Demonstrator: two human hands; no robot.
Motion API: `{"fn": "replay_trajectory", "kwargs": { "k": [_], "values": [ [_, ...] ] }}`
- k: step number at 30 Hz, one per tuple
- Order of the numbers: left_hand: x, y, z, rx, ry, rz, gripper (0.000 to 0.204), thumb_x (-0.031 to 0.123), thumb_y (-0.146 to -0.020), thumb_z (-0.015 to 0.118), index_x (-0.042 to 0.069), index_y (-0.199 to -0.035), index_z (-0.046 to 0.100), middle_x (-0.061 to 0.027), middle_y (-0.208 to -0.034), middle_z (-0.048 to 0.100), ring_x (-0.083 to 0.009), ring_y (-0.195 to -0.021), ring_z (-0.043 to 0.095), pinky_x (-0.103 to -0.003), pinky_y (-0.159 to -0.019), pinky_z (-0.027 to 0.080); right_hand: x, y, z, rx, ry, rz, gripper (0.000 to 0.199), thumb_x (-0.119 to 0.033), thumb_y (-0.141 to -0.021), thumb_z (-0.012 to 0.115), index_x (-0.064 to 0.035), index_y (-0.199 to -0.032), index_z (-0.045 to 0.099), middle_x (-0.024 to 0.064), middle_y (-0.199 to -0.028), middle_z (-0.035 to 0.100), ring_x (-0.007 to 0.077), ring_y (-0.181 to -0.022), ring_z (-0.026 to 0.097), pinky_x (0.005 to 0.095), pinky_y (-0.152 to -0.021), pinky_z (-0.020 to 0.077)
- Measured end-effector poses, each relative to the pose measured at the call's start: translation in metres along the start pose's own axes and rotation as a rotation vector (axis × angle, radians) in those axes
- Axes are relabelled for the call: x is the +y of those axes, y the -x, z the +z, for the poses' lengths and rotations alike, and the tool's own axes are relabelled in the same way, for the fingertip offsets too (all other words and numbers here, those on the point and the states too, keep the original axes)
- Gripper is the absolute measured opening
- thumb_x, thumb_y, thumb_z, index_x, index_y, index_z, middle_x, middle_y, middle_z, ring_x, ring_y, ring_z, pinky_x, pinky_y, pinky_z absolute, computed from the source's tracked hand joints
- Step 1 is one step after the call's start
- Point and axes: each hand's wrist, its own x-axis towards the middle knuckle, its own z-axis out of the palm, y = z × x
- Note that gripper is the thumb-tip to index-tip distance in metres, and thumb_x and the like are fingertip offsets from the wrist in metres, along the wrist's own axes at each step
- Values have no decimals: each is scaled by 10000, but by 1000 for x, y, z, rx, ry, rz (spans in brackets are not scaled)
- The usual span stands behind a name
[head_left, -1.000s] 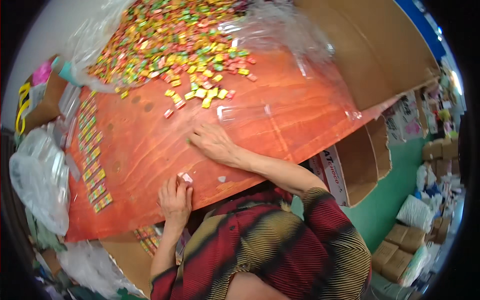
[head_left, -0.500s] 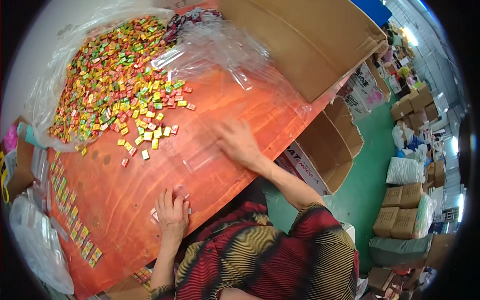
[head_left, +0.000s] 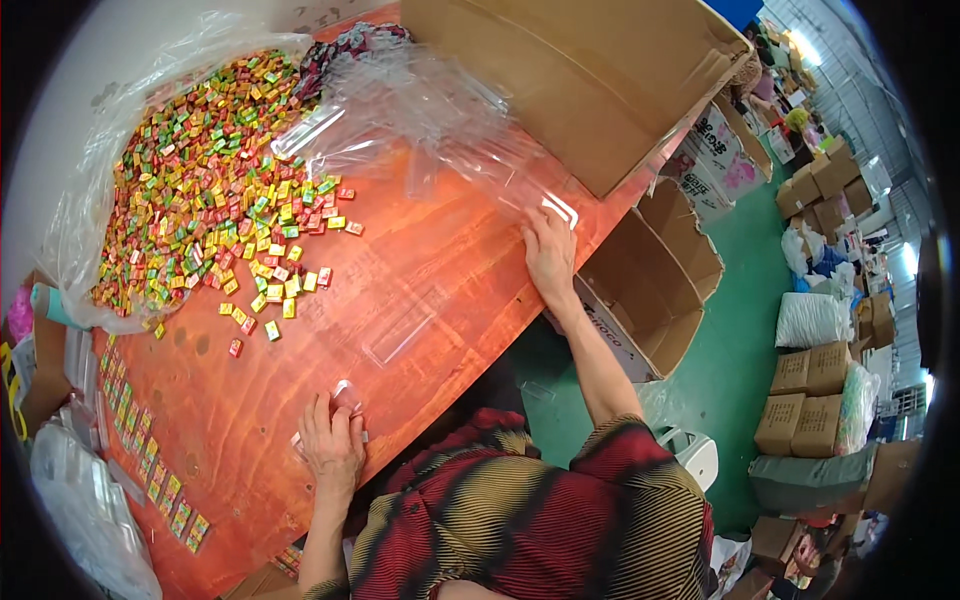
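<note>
A clear plastic piece (head_left: 563,212) with a bright rim is lying well to the right of the packet pile (head_left: 200,200), near the slanting edge of the red table (head_left: 470,265). The right hand (head_left: 548,255) is resting at it, fingers extending close together. On the person's side of the pile, the left hand (head_left: 332,447) is lying palm down beside the table edge, fingers slightly parting and curving over another clear piece (head_left: 346,393). Glare and see-through plastic are hiding whether either hand is gripping, so I cannot tell. Between the hands, to the pile's lower right, a clear tray (head_left: 400,345) is lying flat, with bare table opening around it.

Just right of the pile, a heap of clear plastic (head_left: 420,120) is crowding the surface; beyond that, a large cardboard box (head_left: 590,90) is closing off the far right. A clear bag (head_left: 75,230) is bordering the pile's left side. Below the pile, packet rows (head_left: 150,455) are running along the table's left side. Right of the pile, past the table edge, an open carton (head_left: 650,290) is standing lower down.
</note>
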Motion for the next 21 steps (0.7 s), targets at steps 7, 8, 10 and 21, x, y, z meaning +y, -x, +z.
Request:
{"fn": "replay_trajectory", "kwargs": {
  "k": [7,8,10,21],
  "values": [
    [4,-6,-5,3,-20,17,173,109,-699,652,39,-838,576,-159,-1114,504,-357,-1046,472,-439,-836,391,-53,1,-18,-8,30,-387,426,-40,-737,548,-136,-1151,530,125,-1172,475,312,-1120,427,488,-934,296],
    [6,-7,-5,4,-16,7,180,110,-687,660,43,-835,581,-161,-1112,508,-356,-1056,471,-448,-843,386,-56,1,-15,-101,-11,-432,440,-29,-728,540,-122,-1158,523,125,-1174,477,312,-1123,428,486,-937,298],
    [4,-5,-4,-7,4,17,184,112,-683,663,46,-836,584,-164,-1116,509,-357,-1057,471,-452,-846,385,-68,3,-11,-204,-71,-490,454,-18,-720,533,-107,-1165,515,125,-1177,479,312,-1126,429,483,-940,299],
    [-3,20,-14,-10,59,-44,206,140,-696,670,44,-857,585,-169,-1128,519,-351,-1092,468,-469,-889,364,-102,20,1,-414,-279,-664,223,-71,-780,532,-42,-993,593,142,-1124,535,316,-1097,465,451,-923,347]
  ]
}}
